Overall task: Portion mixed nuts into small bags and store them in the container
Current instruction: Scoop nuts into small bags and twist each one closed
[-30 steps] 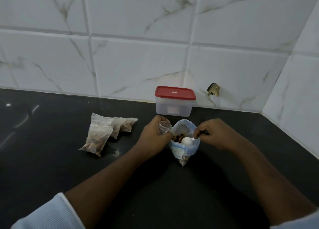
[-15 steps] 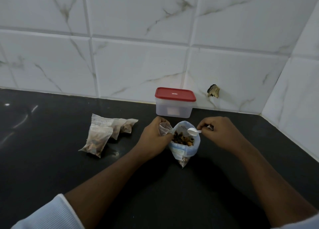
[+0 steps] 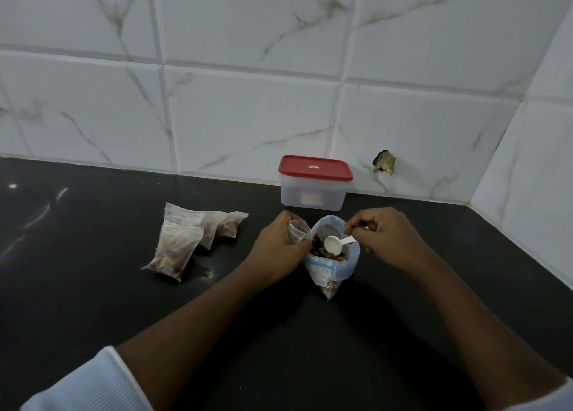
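Observation:
A big clear bag of mixed nuts (image 3: 332, 266) with a blue rim stands open on the black counter (image 3: 93, 286). My right hand (image 3: 383, 238) pinches the handle of a small white scoop (image 3: 334, 245), whose bowl sits over the nuts inside the bag's mouth. My left hand (image 3: 276, 249) grips a small empty clear bag (image 3: 298, 230) right beside the big bag's left edge. Several filled small bags (image 3: 186, 240) lie to the left. A clear container with a red lid (image 3: 314, 183), closed, stands against the wall behind the hands.
White marble-look tiles (image 3: 248, 116) back the counter, and a side wall closes in on the right. A small broken hole in a tile (image 3: 384, 162) shows right of the container.
The scoop rose out of the nuts to the bag's rim, then dipped back into the bag's mouth. My left hand kept its hold on the small bag.

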`<act>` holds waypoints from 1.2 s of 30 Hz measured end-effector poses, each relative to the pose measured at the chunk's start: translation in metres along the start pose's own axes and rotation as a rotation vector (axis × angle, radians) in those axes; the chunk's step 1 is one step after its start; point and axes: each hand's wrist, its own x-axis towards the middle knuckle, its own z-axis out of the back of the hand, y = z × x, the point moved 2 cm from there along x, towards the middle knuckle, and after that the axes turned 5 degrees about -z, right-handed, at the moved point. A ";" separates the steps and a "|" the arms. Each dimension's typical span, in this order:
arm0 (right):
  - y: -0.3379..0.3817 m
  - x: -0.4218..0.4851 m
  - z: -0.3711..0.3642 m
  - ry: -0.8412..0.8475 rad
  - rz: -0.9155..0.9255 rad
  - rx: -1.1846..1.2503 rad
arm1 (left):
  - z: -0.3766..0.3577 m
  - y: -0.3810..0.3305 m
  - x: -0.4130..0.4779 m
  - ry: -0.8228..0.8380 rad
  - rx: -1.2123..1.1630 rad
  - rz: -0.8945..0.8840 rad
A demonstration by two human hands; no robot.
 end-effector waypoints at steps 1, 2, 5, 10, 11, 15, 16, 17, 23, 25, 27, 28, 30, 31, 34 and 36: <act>-0.001 0.000 -0.001 0.017 -0.007 -0.003 | 0.000 0.000 0.000 -0.001 0.003 -0.002; 0.000 0.000 -0.002 0.036 -0.014 -0.005 | 0.000 0.000 0.000 -0.002 0.007 -0.005; 0.001 0.001 -0.008 0.049 -0.061 0.090 | 0.000 0.000 0.000 -0.007 0.002 -0.007; -0.005 -0.001 -0.016 0.050 -0.265 0.425 | -0.001 -0.002 -0.001 -0.008 -0.003 -0.013; -0.007 0.000 -0.018 0.042 -0.321 0.487 | -0.001 -0.002 -0.001 -0.010 -0.003 -0.014; -0.018 0.004 -0.018 -0.012 -0.532 0.739 | -0.001 -0.001 0.000 -0.019 0.000 -0.017; -0.021 0.005 -0.018 -0.022 -0.558 0.783 | -0.001 0.000 0.000 -0.019 0.002 -0.016; -0.023 0.006 -0.017 -0.027 -0.571 0.825 | -0.001 0.000 0.000 -0.020 0.003 -0.015; -0.020 0.006 -0.006 -0.036 -0.504 1.005 | 0.000 0.001 -0.001 -0.021 -0.013 -0.034; -0.012 0.005 -0.005 -0.035 -0.407 1.035 | 0.000 0.001 -0.001 -0.019 -0.013 -0.037; -0.003 0.003 -0.006 -0.018 -0.288 1.026 | 0.000 0.002 0.000 -0.025 -0.014 -0.046; 0.003 0.001 -0.008 -0.002 -0.223 0.972 | 0.000 0.003 0.000 -0.029 -0.019 -0.051; 0.012 -0.003 -0.011 0.033 -0.089 0.748 | 0.000 0.005 0.000 -0.034 -0.035 -0.058; 0.016 -0.005 -0.013 0.051 -0.030 0.617 | -0.001 0.005 0.001 -0.035 -0.039 -0.059; 0.022 -0.009 -0.015 0.056 0.063 0.457 | -0.001 0.005 0.001 -0.037 -0.041 -0.061; 0.022 -0.009 -0.010 0.023 0.087 0.491 | -0.001 0.005 0.001 -0.042 -0.035 -0.068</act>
